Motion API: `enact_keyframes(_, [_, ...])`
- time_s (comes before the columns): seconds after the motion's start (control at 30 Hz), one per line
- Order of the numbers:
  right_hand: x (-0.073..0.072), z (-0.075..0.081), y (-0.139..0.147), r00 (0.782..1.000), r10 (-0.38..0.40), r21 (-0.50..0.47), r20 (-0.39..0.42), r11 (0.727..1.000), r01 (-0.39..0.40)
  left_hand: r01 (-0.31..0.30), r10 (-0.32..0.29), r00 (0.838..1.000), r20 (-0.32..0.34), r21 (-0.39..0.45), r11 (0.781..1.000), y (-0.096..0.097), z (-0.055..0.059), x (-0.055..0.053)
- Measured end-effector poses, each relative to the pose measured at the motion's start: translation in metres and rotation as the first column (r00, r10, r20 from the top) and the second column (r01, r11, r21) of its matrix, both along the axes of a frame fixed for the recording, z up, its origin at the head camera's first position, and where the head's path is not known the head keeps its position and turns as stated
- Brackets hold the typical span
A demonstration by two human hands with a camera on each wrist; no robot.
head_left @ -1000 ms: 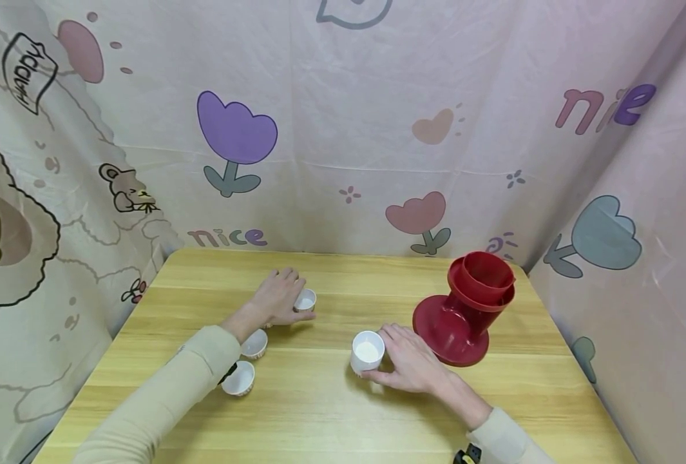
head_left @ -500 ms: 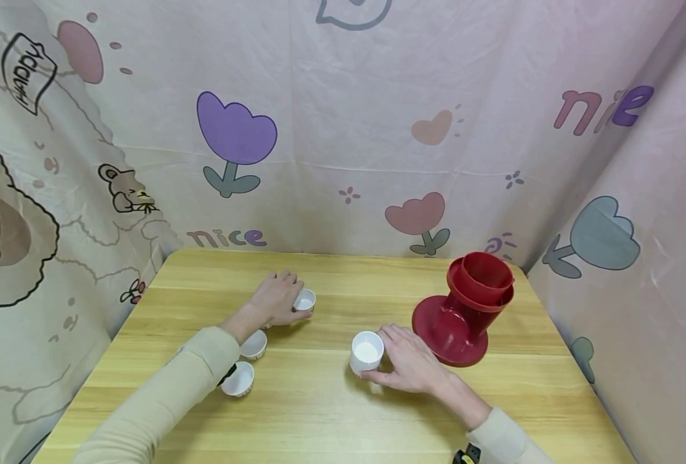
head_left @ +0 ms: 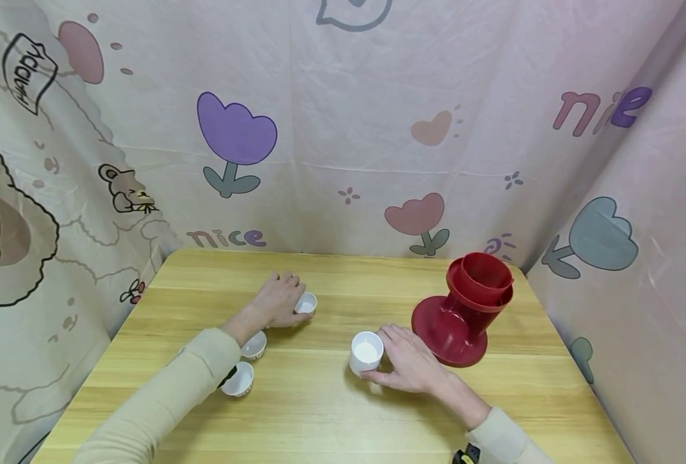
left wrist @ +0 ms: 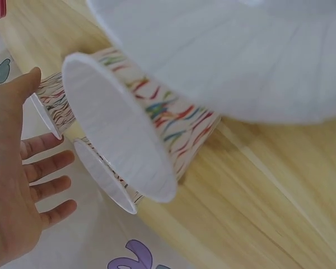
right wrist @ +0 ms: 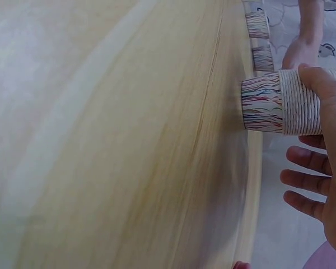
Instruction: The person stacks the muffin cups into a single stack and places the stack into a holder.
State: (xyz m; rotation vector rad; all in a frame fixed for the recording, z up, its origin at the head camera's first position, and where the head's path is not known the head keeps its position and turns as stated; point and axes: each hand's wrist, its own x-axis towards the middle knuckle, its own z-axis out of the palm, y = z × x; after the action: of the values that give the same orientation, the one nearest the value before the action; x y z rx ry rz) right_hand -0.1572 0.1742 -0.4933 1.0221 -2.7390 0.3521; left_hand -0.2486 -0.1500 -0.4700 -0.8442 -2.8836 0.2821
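Toward the back left of the table, my left hand [head_left: 279, 301] holds a small white paper cup [head_left: 306, 302] between thumb and fingers. The left wrist view shows that cup [left wrist: 56, 101] with coloured squiggles on its side, the thumb on it and the other fingers spread. Two more paper cups, a nearer one [head_left: 238, 380] and a farther one [head_left: 254, 346], stand upright beside the left forearm; another is mostly hidden under the hand. My right hand [head_left: 406, 361] grips a nested stack of these cups [right wrist: 263, 103] near the table's middle, several rims showing below its mouth.
A red plastic piece [head_left: 453, 328] with a round flared base and a wide double-rimmed cylinder stands at the right, just behind the right hand. The wooden table [head_left: 319, 419] ends at a printed curtain [head_left: 331, 154] behind and at both sides.
The cup at my left hand has shifted very slightly toward me. The right hand and its stack of paper cups have stayed in place.
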Motion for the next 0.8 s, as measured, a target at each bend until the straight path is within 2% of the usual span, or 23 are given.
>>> enact_keyframes(0.4, [0.001, 0.0, -0.001, 1.0, -0.017, -0.013, 0.006, 1.0, 0.017, 0.008, -0.008, 1.0, 0.016, -0.003, 1.0, 0.005, 0.01, 0.009])
enact_keyframes(0.8, [0.001, 0.0, -0.001, 1.0, -0.017, -0.013, 0.012, 1.0, 0.017, 0.082, -0.08, 0.996, -0.049, 0.035, 0.996, 0.015, 0.016, 0.027])
